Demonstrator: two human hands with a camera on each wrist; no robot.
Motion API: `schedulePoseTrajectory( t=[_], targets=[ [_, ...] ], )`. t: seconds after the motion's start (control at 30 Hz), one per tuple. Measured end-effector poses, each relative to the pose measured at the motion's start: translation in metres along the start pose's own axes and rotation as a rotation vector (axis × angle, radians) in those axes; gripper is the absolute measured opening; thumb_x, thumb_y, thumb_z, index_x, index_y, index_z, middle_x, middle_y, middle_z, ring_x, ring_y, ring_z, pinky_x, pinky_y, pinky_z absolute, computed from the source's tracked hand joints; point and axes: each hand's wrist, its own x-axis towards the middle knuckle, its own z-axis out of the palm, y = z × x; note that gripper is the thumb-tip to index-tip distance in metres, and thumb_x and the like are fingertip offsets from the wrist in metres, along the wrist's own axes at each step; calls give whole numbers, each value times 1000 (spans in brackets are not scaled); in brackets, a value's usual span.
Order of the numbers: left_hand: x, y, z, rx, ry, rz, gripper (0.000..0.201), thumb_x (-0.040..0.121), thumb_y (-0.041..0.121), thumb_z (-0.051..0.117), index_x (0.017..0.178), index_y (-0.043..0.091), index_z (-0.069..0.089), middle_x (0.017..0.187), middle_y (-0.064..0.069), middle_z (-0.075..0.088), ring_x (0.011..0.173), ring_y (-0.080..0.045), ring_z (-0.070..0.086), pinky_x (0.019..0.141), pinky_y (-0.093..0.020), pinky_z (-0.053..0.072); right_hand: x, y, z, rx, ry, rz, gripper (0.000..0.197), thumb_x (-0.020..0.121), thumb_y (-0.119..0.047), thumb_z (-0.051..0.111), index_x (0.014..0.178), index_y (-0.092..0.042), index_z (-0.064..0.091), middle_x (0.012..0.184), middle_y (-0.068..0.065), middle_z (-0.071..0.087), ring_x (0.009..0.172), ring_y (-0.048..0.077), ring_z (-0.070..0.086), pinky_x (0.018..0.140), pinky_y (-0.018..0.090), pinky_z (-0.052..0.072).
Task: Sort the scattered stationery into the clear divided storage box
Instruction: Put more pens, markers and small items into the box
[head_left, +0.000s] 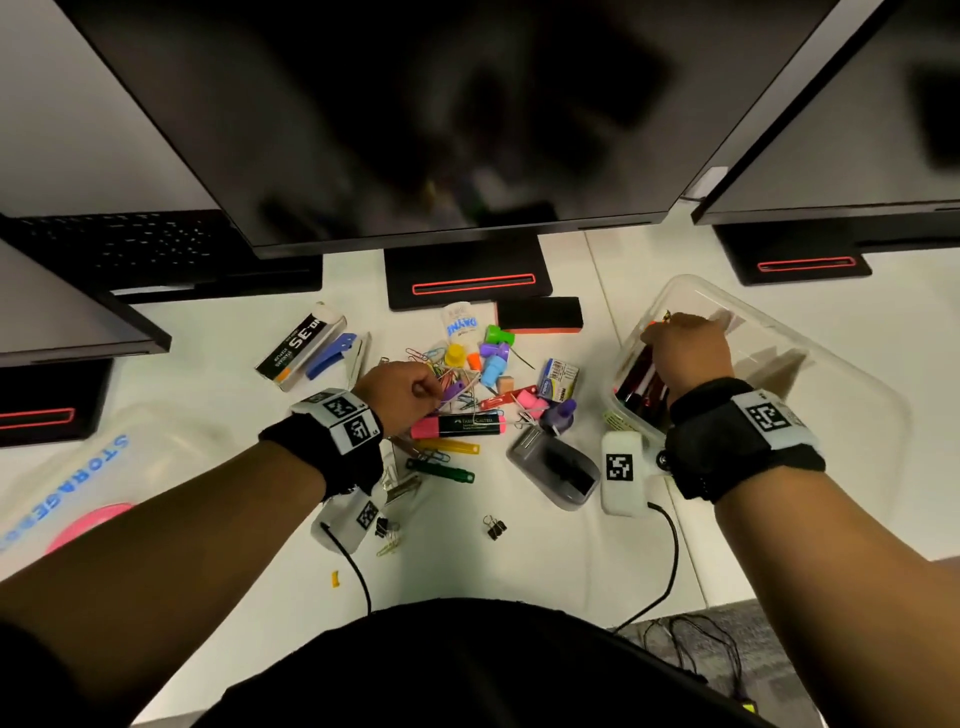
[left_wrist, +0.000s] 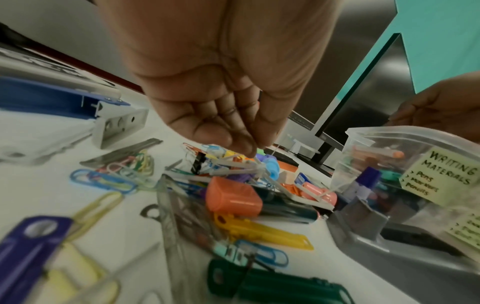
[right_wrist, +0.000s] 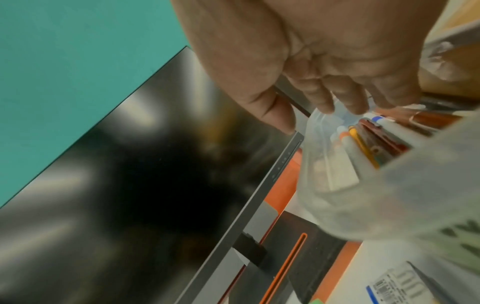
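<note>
A heap of scattered stationery (head_left: 483, 384) lies mid-desk: coloured paper clips, push pins, a pink highlighter (head_left: 457, 425), and yellow and green fasteners. My left hand (head_left: 431, 387) hovers over the heap's left side. In the left wrist view, my left hand (left_wrist: 250, 149) pinches a thin white strip (left_wrist: 259, 164) at its top end. The clear divided box (head_left: 779, 332) stands at the right, with pens (head_left: 641, 384) in its near-left compartment. My right hand (head_left: 670, 332) is inside the box above the pens (right_wrist: 363, 139). Its fingers (right_wrist: 324, 102) are loosely extended and nothing shows between them.
A grey stapler (head_left: 556, 467) lies between heap and box. A staples carton (head_left: 298, 345) and a blue punch (head_left: 332, 353) sit to the left. A black eraser block (head_left: 540, 313) is by the monitor stand (head_left: 467, 280). The box lid (head_left: 78, 467) lies far left. A binder clip (head_left: 494, 526) lies nearer me.
</note>
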Motion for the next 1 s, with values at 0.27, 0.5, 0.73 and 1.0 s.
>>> schedulePoseTrajectory(
  t=[0.27,0.5,0.73,1.0],
  targets=[
    [-8,2,6,401,-178,105,31,86,30,60,118,27,62,120,-1,63,111,-22,57,95,-30,45,-12,-4,15,-177,-90,-150,49,88,-8,52,136,-5,45,142,13,47,131,28,45,108,29,33],
    [-9,6,8,442,-245,121,30,87,28,56,116,22,60,117,-5,62,107,-25,58,90,-30,46,-17,-10,15,-222,-86,-160,51,88,-17,55,137,-10,43,143,15,44,132,31,42,110,35,32],
    [-3,36,-23,13,-48,192,22,81,21,67,103,21,65,100,1,68,91,-18,62,82,-28,49,-53,-24,46,-441,-267,-637,38,88,-20,59,126,-17,57,134,5,51,122,20,47,98,24,36],
    [-2,52,-21,-467,-64,155,25,83,10,65,95,30,57,95,1,69,92,-20,68,88,-34,54,-54,-12,52,-401,-476,-516,16,89,-27,60,99,-15,54,87,3,57,79,19,54,69,27,41]
  ],
)
